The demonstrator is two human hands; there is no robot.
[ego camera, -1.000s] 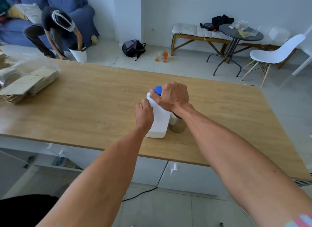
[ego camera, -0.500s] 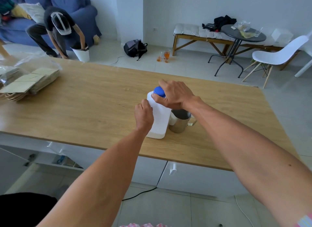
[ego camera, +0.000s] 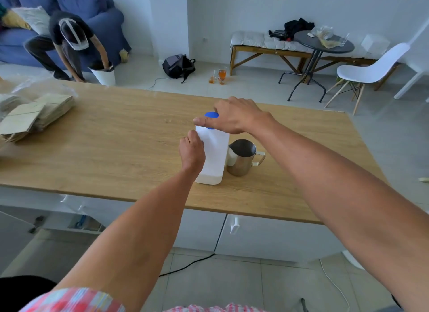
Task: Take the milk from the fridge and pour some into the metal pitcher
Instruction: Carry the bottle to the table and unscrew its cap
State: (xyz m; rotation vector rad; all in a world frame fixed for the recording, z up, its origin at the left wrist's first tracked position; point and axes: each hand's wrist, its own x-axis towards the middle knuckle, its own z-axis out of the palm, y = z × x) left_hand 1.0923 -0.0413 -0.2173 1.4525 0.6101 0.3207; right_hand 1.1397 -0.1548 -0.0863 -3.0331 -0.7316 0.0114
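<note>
1. Far left on the desk (ego camera: 116,135) we see a stack of flattened cardboard (ego camera: 34,116), well apart from our work. Beyond it another person (ego camera: 67,42) bends over a white bin (ego camera: 103,73) on the floor.
2. Our left hand (ego camera: 192,149) is wrapped around the left side of the milk bottle (ego camera: 214,153); its grip is pressed against the white wall, steadying the bottle upright.
3. The milk bottle stands near the desk's front edge, out of the fridge already. It is tall, white and smooth-sided, and we judge it fairly heavy if full and a little slippery if cold and damp, though we cannot tell the fill level through the opaque wall.
4. The blue cap (ego camera: 211,116) sits on top. Our right hand (ego camera: 236,119) lies over it, thumb and fingers pinching the cap's rim, so we judge the step in hand to be unscrewing.
5. For pouring, we would take hold around the bottle's middle, where the flat sides give purchase, and squeeze gently, since a thin plastic wall may flex.
6. The metal pitcher (ego camera: 242,157) stands just beside the bottle on its right, perhaps touching, handle pointing right. It is stiff and looks light, and could slide if knocked.
</note>
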